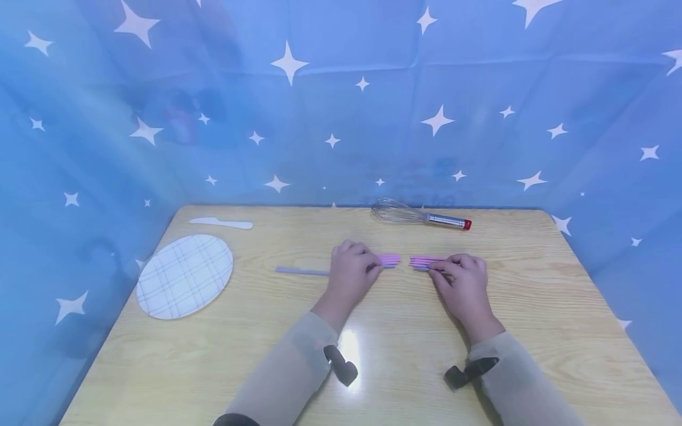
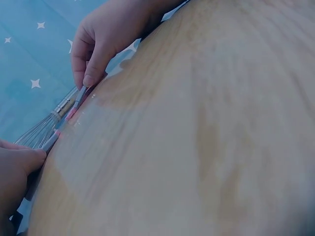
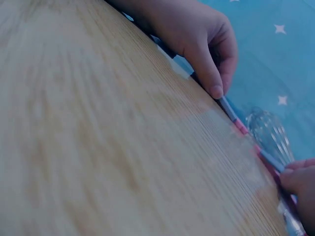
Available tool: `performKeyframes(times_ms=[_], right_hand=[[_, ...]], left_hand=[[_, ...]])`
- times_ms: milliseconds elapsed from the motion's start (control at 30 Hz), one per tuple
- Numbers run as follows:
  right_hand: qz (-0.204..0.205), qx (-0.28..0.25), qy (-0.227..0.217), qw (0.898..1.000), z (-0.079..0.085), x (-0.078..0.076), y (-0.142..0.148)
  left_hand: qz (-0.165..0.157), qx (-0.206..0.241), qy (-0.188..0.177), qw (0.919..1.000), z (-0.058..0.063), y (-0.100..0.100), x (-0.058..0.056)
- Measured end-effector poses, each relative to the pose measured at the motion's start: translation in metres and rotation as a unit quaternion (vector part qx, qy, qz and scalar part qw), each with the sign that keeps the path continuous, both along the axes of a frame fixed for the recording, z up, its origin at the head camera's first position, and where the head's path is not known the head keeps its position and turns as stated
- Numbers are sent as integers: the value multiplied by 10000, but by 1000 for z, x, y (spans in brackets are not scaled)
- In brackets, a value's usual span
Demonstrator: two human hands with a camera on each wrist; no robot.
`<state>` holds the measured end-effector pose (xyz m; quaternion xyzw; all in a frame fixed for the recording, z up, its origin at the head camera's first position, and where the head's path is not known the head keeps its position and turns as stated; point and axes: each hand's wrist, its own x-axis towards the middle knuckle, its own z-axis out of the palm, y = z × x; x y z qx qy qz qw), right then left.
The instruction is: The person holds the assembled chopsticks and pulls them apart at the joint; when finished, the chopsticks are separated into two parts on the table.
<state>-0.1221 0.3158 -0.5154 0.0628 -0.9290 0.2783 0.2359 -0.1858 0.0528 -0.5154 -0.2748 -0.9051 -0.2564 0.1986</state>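
Two bundles of thin pink and purple straws lie end to end on the table, a short gap between their pink tips. My left hand pinches the left bundle between thumb and fingers, covering its middle. A lavender straw sticks out leftward from under that hand. On the other side, my right hand pinches the right bundle near its inner end, and the palm hides the rest. The left wrist view shows the right thumb and fingertips pressed together on a lavender straw.
Behind the bundles, near the back edge, lies a wire whisk with a red-ended handle. A white knife lies at the back left, and a white round plate with plaid lines sits before it. Blue starry cloth surrounds the table.
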Motion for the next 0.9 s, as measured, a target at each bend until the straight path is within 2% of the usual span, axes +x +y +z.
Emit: performKeyframes(times_ms=[267, 567, 900], right_hand=[[107, 32, -3, 9999, -1, 0, -2], [140, 2, -9, 9999, -1, -3, -3], [191, -69, 61, 9998, 1, -3, -6]], left_hand=[[-75, 86, 159, 9998, -3, 2, -1], [-17, 314, 307, 9990, -4, 4, -1], [183, 177, -69, 9997, 0, 4, -1]])
